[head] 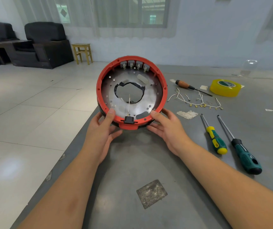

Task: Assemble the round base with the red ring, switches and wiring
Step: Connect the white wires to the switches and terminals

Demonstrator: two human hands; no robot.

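Grey table [132, 162], tiled room. Left hand [102, 129] and right hand [167, 129] grip round base [129, 103] by lower rim, tilted up above table. Inside red ring [99, 80]: four switches [134, 64] along top, black connector [129, 120] at bottom. Wiring [197, 100] loose on table, right.

matt red plastic ring [164, 90] rims a dull, smudged silvery metal plate [149, 100]; smooth matt grey tabletop [132, 162].
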